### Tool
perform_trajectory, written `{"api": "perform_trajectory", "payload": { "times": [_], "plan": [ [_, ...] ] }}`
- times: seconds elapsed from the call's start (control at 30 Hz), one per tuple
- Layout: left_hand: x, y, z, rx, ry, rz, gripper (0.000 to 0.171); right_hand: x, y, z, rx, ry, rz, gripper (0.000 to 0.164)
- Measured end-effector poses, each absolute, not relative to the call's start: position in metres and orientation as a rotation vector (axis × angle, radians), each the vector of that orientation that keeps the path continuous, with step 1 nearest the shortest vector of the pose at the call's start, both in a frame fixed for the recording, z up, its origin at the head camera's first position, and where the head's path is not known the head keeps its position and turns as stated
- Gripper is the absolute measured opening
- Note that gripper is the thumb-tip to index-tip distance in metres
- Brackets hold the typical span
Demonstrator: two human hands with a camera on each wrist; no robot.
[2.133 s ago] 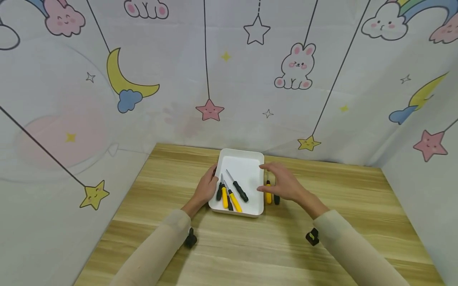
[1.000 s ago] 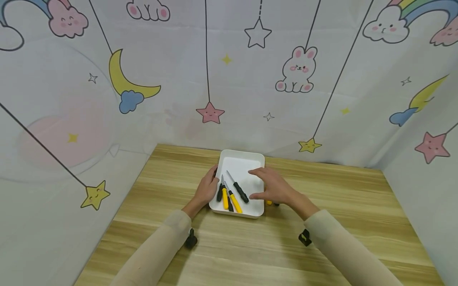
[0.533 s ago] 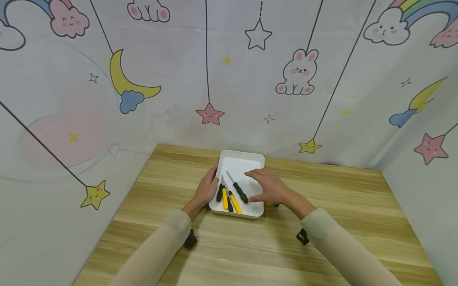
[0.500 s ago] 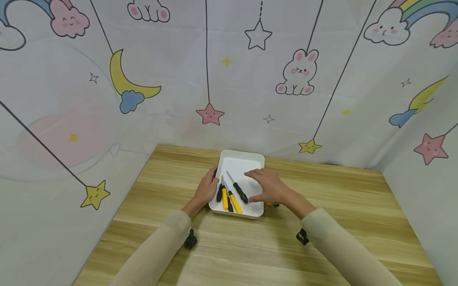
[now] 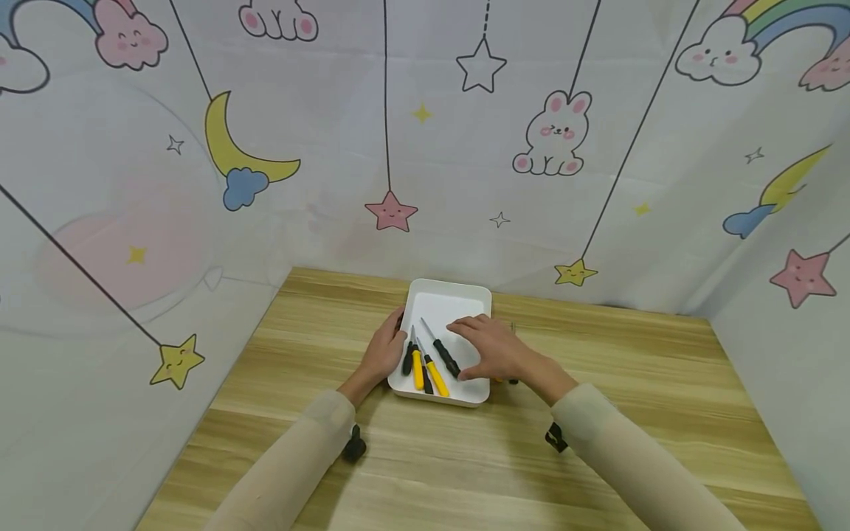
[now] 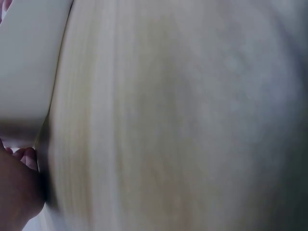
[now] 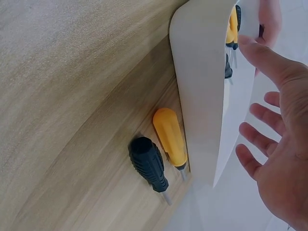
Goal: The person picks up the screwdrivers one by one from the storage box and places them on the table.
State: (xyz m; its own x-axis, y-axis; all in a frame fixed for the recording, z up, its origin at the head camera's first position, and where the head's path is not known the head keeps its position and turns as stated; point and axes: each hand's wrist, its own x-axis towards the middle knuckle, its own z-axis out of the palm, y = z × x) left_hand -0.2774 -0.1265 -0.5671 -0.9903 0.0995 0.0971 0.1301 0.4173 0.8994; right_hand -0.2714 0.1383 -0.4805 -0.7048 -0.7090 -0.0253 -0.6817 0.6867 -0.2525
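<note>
A white tray (image 5: 458,302) lies on the wooden table with several yellow- and black-handled screwdrivers inside. My left hand (image 5: 384,348) grips the tray's left side, thumb at the rim; a small dark patch beside its fingers is unclear. Over the tray's right part hovers my right hand (image 5: 494,348), fingers spread and slightly bent, holding nothing. Nearest its thumb is a black screwdriver (image 5: 446,357) lying slantwise. Left of that lies a yellow screwdriver (image 5: 436,375). Outside the tray's right wall, another yellow screwdriver (image 7: 170,137) and another black screwdriver (image 7: 148,162) lie side by side, mostly hidden in the head view.
A patterned cloth (image 5: 451,147) hangs behind the table and along both sides. The wooden table (image 5: 458,472) extends in front of the tray and to both sides. A small dark device (image 5: 556,437) is at the right wrist. The left wrist view is largely blurred.
My right hand has moved left from the tray's right edge to above its inside, covering more of the two screwdrivers outside. Left hand, tray and the screwdrivers in it stay in place.
</note>
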Motion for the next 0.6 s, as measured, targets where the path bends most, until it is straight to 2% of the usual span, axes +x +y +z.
{"api": "perform_trajectory", "payload": {
  "times": [0.6],
  "plan": [
    [-0.277, -0.125, -0.566, -0.207, -2.614, -1.658, 0.058, -0.271, 0.12, -0.481, -1.14, 2.691, -0.095, 0.11]
  ]
}}
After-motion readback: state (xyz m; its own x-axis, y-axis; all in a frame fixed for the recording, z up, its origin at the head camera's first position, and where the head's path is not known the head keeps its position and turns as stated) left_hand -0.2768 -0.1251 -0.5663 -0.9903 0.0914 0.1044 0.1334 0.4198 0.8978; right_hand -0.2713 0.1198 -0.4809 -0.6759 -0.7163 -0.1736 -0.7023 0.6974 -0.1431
